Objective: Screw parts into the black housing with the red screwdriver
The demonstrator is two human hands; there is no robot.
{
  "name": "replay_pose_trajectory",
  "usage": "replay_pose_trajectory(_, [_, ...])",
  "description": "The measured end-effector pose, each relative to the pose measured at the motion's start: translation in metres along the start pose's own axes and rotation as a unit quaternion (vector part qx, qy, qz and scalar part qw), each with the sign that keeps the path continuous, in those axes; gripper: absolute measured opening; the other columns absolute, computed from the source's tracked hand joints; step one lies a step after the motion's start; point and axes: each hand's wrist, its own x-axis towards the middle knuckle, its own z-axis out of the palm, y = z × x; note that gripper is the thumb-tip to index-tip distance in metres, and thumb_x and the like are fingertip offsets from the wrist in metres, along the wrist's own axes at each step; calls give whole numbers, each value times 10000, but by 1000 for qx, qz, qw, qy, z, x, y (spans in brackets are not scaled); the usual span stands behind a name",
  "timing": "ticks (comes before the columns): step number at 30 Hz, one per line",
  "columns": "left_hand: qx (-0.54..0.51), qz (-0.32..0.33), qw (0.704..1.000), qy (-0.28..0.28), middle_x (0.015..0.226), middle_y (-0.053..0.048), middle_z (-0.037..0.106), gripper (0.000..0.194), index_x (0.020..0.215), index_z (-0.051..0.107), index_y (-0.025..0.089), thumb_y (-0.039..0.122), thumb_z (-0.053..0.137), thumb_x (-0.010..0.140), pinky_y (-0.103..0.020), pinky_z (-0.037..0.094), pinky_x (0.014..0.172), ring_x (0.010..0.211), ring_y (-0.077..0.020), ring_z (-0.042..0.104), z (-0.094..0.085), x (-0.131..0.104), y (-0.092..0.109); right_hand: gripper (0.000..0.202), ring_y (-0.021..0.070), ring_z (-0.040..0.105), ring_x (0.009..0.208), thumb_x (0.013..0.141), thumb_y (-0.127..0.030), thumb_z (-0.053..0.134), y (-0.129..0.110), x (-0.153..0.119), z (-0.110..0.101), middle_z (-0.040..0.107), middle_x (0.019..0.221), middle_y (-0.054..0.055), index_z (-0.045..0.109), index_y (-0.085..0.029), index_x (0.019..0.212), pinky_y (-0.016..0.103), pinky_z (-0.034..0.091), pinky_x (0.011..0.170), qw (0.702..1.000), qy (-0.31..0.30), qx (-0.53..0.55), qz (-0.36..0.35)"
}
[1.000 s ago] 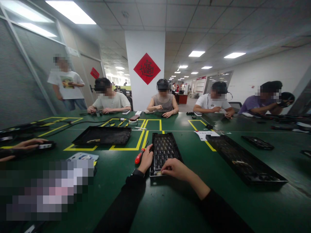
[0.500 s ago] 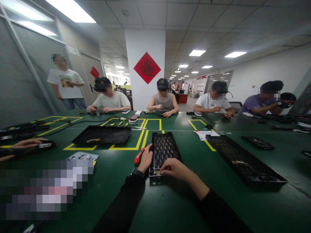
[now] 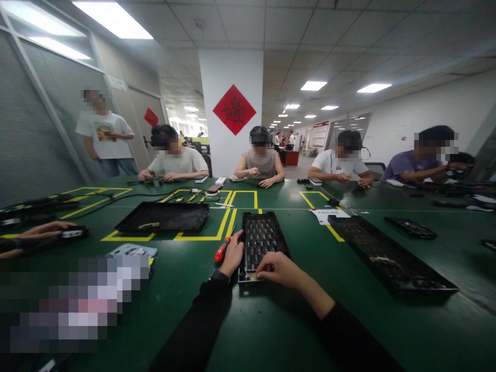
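Note:
A black rectangular case with rows of small metallic pieces inside lies on the green table in front of me. My left hand grips its left edge, fingers pressed along the side. At the near right corner, my right hand is pinched over a small yellowish piece near the front edge; whether the fingertips hold it is too small to tell. A red screwdriver lies just left of my left hand, its shaft pointing away.
Left of centre is a black tray; a longer black tray lies at the right, near a white paper. Another person's hand rests at the far left. Several people sit across the green table.
Both my hands stay almost where they were on the case. At the far right, the seated person's head and hands have shifted slightly.

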Motion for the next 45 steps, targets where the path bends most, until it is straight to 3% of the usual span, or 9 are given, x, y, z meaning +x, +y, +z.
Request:
replay_pose_trajectory(10, [5, -5, 1000, 1, 1284, -86, 480, 535, 1208, 477, 147, 55, 388, 689, -351, 274, 1057, 1202, -185, 418, 0, 1, -1, 172, 118, 564, 731, 792, -301, 587, 1, 1, -2, 667, 809, 20, 694, -186, 865, 216, 403, 678, 999, -29, 27, -10])
replay_pose_trajectory(19, [1, 3, 1000, 1, 1284, -85, 480, 534, 1205, 479, 153, 58, 392, 686, -364, 272, 1059, 1202, -190, 419, 0, 1, -4, 183, 115, 562, 684, 774, -316, 607, -1, -1, -1, 659, 787, 26, 689, -168, 846, 212, 408, 628, 999, -4, 46, 0])
replay_pose_trajectory(34, [5, 2, 1000, 4, 1274, -87, 493, 533, 1203, 484, 155, 62, 393, 687, -373, 279, 1056, 1199, -195, 428, 0, 3, -7, 161, 131, 554, 744, 789, -324, 592, 1, 0, 1, 663, 790, 20, 686, -198, 823, 260, 383, 753, 1000, 3, -2, -1])
replay_pose_trajectory(45, [8, 6, 1000, 4, 1274, -78, 491, 526, 1205, 482, 165, 65, 391, 697, -358, 283, 1054, 1193, -185, 431, 0, 1, -3, 161, 131, 540, 747, 782, -323, 599, -1, 0, 0, 654, 794, 20, 686, -196, 828, 241, 380, 704, 1000, 0, -2, -2])
